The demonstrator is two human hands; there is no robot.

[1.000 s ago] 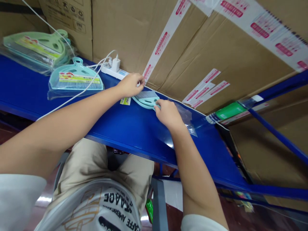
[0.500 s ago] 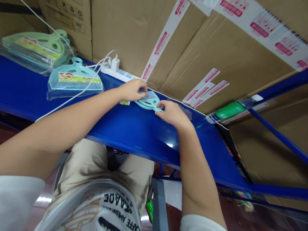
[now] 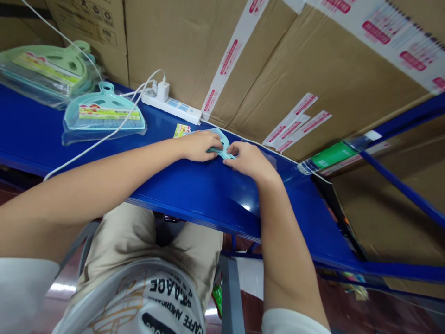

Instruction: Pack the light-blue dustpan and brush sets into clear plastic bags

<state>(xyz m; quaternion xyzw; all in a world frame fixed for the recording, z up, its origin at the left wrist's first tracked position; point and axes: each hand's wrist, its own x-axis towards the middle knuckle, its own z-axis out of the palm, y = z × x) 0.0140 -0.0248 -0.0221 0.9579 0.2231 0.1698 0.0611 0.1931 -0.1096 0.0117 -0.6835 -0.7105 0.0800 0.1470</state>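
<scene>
A light-blue hand brush (image 3: 223, 138) lies on the blue tabletop (image 3: 181, 185), partly hidden by my fingers. My right hand (image 3: 245, 157) pinches the end of its handle between thumb and fingers. From the other side, my left hand (image 3: 203, 146) covers the bristle end, its curled fingers gripping the brush body. Just beyond the left wrist a yellow printed card (image 3: 181, 131) rests on the table.
To the left sit a bagged light-blue dustpan set (image 3: 104, 109) and bagged green dustpans (image 3: 52, 65). A white power strip (image 3: 174, 107) with a plug and cables lies against the cardboard (image 3: 167, 41). A green-labelled bottle (image 3: 333, 155) is at the right.
My left hand has moved down and right from the bristles' far edge onto the brush body, uncovering more of the yellow card. My right hand keeps its hold on the handle.
</scene>
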